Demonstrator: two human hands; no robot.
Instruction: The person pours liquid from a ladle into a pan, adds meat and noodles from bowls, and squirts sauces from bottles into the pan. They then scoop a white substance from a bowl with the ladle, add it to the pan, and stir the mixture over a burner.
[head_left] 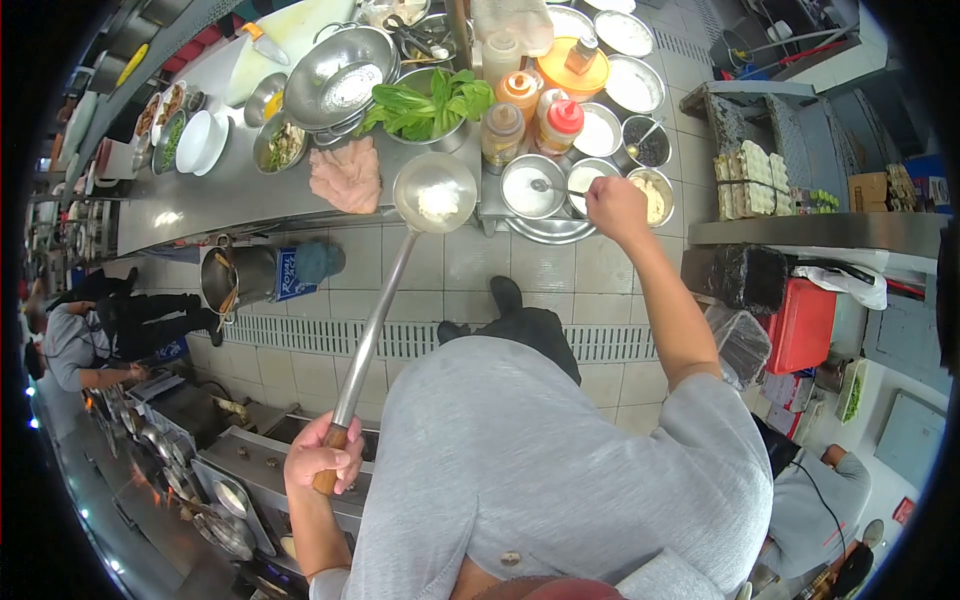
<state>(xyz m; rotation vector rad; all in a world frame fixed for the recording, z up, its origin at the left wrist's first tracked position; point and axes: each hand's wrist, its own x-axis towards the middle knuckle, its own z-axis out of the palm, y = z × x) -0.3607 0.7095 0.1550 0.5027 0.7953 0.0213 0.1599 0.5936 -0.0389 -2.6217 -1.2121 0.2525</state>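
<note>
My left hand (318, 462) is wrapped round the wooden grip of a long-handled ladle (375, 325). The ladle's bowl, with a small white heap in it, is held out by the counter's front edge, near a piece of raw meat (346, 176). My right hand (613, 207) is closed on a small metal spoon (560, 188). Its tip hangs over a metal bowl of white powder (530, 200). Beside it are another bowl of white powder (592, 172), partly hidden by my hand, and a bowl of pale yellow paste (655, 192).
Leafy greens (430, 105), squeeze bottles (560, 122) and a colander (340, 75) crowd the counter ahead. Egg trays (752, 180) stand at right. A large metal pot (238, 275) is on the floor at left. One person (85, 345) works at left, another (815, 500) at lower right.
</note>
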